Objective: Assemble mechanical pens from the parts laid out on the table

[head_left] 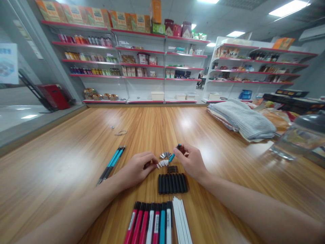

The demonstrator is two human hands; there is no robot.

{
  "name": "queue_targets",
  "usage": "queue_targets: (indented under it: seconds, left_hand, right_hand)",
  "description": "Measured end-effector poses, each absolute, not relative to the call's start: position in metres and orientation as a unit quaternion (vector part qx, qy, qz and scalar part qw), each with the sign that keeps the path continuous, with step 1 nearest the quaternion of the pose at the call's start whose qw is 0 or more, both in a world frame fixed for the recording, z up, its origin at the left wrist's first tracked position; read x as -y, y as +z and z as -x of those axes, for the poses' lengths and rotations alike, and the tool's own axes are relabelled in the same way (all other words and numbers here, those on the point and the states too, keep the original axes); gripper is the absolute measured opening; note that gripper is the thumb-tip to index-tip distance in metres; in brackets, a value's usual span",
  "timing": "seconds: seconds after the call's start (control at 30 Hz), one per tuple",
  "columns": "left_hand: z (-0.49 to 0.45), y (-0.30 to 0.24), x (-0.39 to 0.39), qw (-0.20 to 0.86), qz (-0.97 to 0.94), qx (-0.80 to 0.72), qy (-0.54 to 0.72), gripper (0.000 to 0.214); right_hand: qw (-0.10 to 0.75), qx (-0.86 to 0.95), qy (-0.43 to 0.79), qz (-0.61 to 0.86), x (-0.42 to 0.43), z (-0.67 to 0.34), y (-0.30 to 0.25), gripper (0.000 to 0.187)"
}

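Note:
My right hand (193, 162) is closed on a blue pen barrel (172, 157), tilted over the table, with a dark end at the fingers. My left hand (142, 166) is pinched, its fingertips at the left end of a row of small white pen parts (164, 163); one seems to be between them. Silver cone tips (166, 155) lie in an arc just beyond. Nearer me are small dark springs (172, 169), then a row of black grips (172, 183). Pink, white and blue pen barrels (149, 222) with black ends lie in front, beside white refills (181, 220).
Two blue-and-black pens (111, 164) lie left of my left arm. A thin grey loop (121, 133) is farther off. Folded striped cloth (241, 117) and a clear water container (291, 137) stand at the right. Stocked shelves (139, 64) rise beyond the table.

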State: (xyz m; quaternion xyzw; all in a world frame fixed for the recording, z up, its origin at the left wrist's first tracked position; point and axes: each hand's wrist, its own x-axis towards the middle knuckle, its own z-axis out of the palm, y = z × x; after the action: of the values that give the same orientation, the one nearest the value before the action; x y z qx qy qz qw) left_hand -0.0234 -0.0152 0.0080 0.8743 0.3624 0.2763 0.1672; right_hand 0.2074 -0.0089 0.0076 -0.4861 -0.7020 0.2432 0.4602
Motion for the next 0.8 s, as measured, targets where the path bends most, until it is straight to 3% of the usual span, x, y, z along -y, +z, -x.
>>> queue_targets:
  seconds: [0.8]
  left_hand:
    - [0.0164, 0.0069, 0.019, 0.154, -0.867, -0.393, 0.266, 0.006]
  right_hand:
    - [0.46, 0.698, 0.244, 0.492, 0.0078, -0.2068, 0.0057, 0.029]
